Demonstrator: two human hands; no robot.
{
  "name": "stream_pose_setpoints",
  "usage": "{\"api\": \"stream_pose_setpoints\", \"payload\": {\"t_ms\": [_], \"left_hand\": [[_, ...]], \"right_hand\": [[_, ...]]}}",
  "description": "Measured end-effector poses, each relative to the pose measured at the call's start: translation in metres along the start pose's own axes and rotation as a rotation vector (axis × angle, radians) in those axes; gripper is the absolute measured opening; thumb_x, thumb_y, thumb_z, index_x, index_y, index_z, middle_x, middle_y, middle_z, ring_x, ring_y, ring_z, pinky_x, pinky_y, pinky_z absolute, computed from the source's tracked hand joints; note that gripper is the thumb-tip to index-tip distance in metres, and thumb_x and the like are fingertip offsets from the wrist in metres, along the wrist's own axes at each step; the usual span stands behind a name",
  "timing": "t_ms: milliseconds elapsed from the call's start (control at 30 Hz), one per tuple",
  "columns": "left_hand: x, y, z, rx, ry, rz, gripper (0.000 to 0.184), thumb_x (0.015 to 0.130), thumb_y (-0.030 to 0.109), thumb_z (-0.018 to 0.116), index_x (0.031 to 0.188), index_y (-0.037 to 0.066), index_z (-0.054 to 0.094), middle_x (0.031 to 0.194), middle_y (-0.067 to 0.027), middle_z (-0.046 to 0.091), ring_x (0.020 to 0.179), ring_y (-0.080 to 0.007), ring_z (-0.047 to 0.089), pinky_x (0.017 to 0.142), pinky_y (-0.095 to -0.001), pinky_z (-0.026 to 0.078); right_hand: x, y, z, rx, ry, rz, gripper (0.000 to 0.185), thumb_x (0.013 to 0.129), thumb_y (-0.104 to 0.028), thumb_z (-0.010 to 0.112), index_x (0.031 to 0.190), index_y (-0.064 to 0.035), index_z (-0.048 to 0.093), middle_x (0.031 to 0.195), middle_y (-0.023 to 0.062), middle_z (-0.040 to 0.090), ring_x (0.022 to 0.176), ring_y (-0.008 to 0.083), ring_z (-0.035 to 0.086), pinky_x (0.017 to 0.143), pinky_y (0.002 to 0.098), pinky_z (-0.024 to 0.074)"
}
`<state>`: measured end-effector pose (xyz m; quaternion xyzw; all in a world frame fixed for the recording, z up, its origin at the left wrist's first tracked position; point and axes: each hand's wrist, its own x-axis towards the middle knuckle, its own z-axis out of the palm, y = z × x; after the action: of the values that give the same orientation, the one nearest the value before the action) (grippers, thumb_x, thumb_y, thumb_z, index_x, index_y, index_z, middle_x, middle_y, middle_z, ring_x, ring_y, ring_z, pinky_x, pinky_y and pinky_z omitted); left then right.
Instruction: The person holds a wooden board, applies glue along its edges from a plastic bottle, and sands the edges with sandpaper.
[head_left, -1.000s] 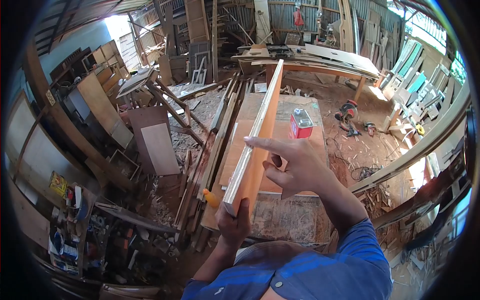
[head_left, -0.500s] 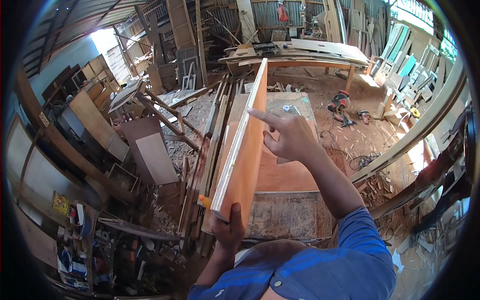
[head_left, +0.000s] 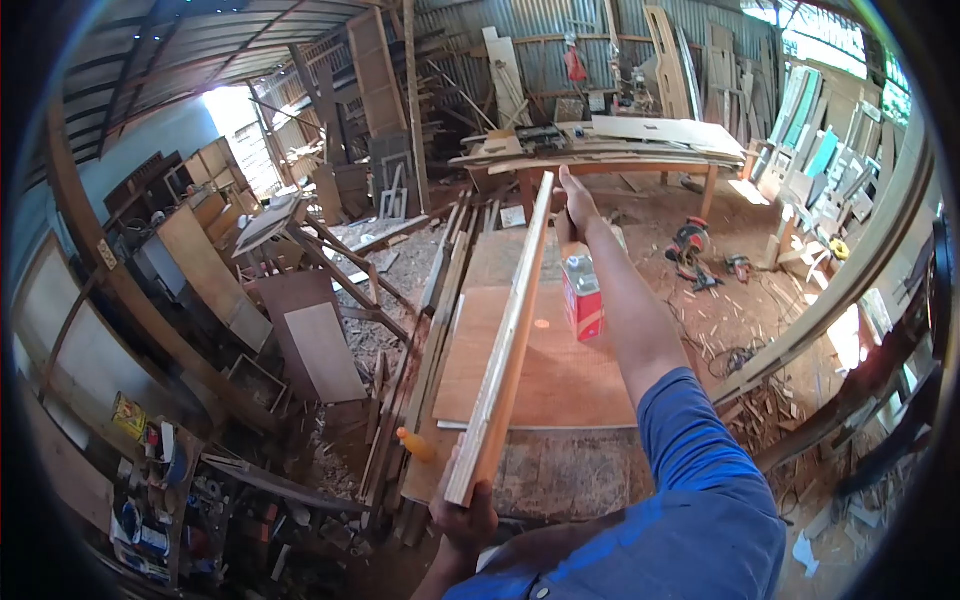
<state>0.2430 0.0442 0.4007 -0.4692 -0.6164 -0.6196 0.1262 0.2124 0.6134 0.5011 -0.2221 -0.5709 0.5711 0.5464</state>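
I have the near end of a long wooden board (head_left: pixel 506 350) in my left hand (head_left: pixel 466 515), the fingers wrapped round it from below. The board is turned with its narrow edge up toward me, slanting over the left half of the table (head_left: pixel 565 465), from beside the near edge out toward the far edge. My right arm stretches forward, and my right hand (head_left: pixel 577 207) is at the board's far end, on its right side; I cannot tell whether those fingers grip the wood or only lie against it.

Beneath, a reddish-brown sheet (head_left: pixel 560 375) lies flat on the table, its near edge set back from the table's near edge. On the sheet stands a red can (head_left: pixel 584 305), toward the table's right edge, just beside my forearm. An orange bottle (head_left: pixel 416 446) is at the table's left edge, near the near left corner. Long timber strips (head_left: pixel 432 325) run alongside that left edge. Beyond the right edge, a power saw (head_left: pixel 690 247) sits on the floor.
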Motion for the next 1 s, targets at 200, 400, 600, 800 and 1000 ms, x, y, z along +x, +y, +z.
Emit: {"api": "stream_pose_setpoints", "payload": {"t_ms": [200, 400, 600, 800, 1000], "left_hand": [[-0.005, 0.007, 0.002, 0.098, 0.027, 0.030, 0.044, 0.099, 0.018, 0.067, 0.126, -0.016, 0.060, 0.123, -0.0303, 0.070, 0.113, -0.0435, 0.071, 0.095, -0.0440, 0.057], [0.023, -0.009, -0.040, 0.299, 0.353, 0.033, 0.076, 0.100, 0.055, 0.060, 0.131, -0.014, 0.053, 0.116, -0.0247, 0.064, 0.100, -0.0330, 0.068, 0.081, -0.0451, 0.058], [0.075, -0.046, -0.019, -0.023, 0.337, -0.080, 0.086, 0.099, 0.065, 0.058, 0.135, -0.013, 0.051, 0.125, -0.0251, 0.061, 0.108, -0.0303, 0.066, 0.086, -0.0437, 0.058], [0.150, -0.121, 0.034, 0.036, 0.215, 0.134, 0.078, 0.102, 0.069, 0.050, 0.107, -0.008, 0.064, 0.101, -0.0143, 0.066, 0.088, -0.0220, 0.062, 0.077, -0.0394, 0.053], [0.249, -0.167, 0.097, -0.061, 0.185, 0.020, 0.080, 0.107, 0.067, 0.038, 0.105, -0.008, 0.064, 0.096, -0.0125, 0.067, 0.086, -0.0236, 0.061, 0.079, -0.0375, 0.051]], "right_hand": [[0.033, 0.020, -0.008, -0.177, -0.090, -0.091, 0.052, 0.092, -0.045, 0.072, 0.119, -0.0006, 0.074, 0.111, 0.0106, 0.076, 0.106, 0.0180, 0.068, 0.097, 0.0329, 0.0490], [-0.015, -0.041, -0.072, -0.356, 0.219, -0.076, 0.033, 0.089, -0.033, 0.080, 0.100, -0.0012, 0.079, 0.091, -0.0030, 0.070, 0.086, 0.0063, 0.059, 0.080, 0.0251, 0.0480], [-0.090, -0.115, -0.159, -0.540, 0.509, -0.177, 0.047, 0.084, -0.045, 0.082, 0.101, -0.0011, 0.081, 0.087, 0.0061, 0.076, 0.082, 0.0125, 0.066, 0.079, 0.0305, 0.0514], [-0.129, -0.145, -0.248, -0.517, 0.729, -0.290, 0.041, 0.086, -0.041, 0.080, 0.095, -0.0015, 0.081, 0.081, 0.0115, 0.077, 0.076, 0.0171, 0.069, 0.075, 0.0327, 0.0522], [-0.177, -0.162, -0.244, -0.649, 0.801, -0.310, 0.044, 0.090, -0.043, 0.077, 0.089, 0.0012, 0.076, 0.076, 0.0126, 0.072, 0.071, 0.0195, 0.064, 0.069, 0.0370, 0.0484]]}}
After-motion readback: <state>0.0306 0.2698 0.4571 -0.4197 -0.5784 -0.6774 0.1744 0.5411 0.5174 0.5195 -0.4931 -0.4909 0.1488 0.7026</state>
